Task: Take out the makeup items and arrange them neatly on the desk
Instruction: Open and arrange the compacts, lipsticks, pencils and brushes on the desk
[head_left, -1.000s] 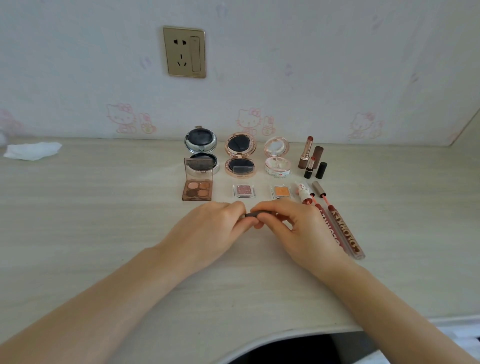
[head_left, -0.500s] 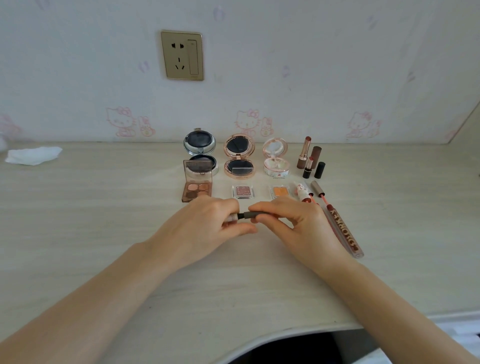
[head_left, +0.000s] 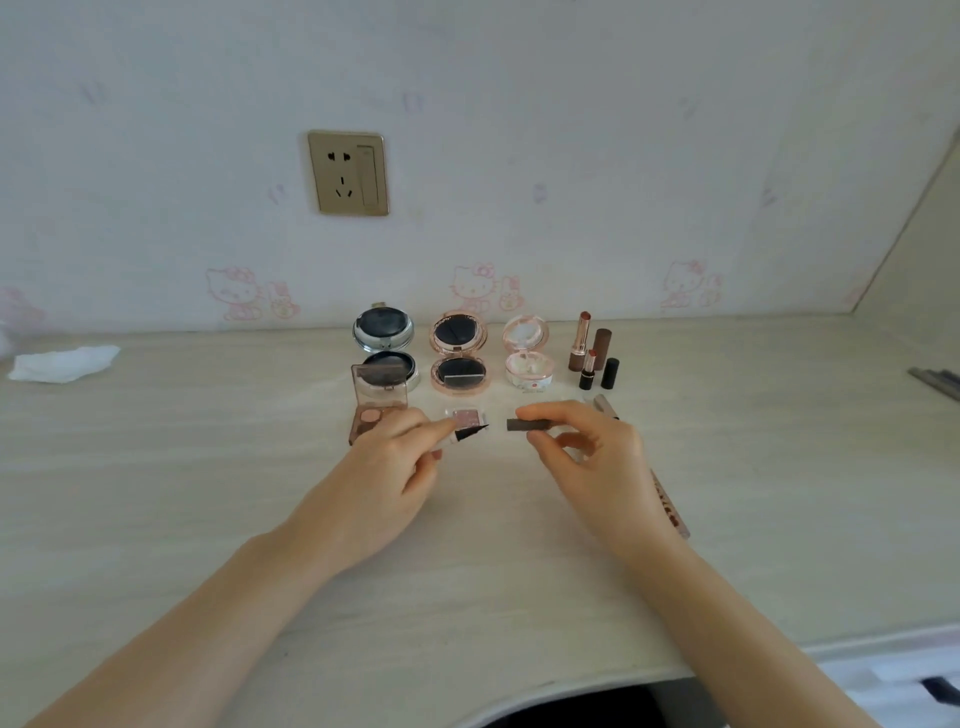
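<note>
Cap (head_left: 529, 425) apart from probable eyeliner (head_left: 470, 433)

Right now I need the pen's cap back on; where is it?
The cap is pinched in the right hand, just right of the pen tip.

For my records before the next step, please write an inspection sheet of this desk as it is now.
Surface: pale wood-grain desk, dry, no spills seen.
Job's things: three open compacts, eyeshadow palette, two uncapped lipsticks stand in rows by the wall.
Clutter: crumpled white tissue at far left.
Hands: left hand pinches an uncapped liner pen; right hand pinches its cap, apart from the tip.
Cables: nothing seen.
Surroundings: wall socket, nothing plugged in.
</note>
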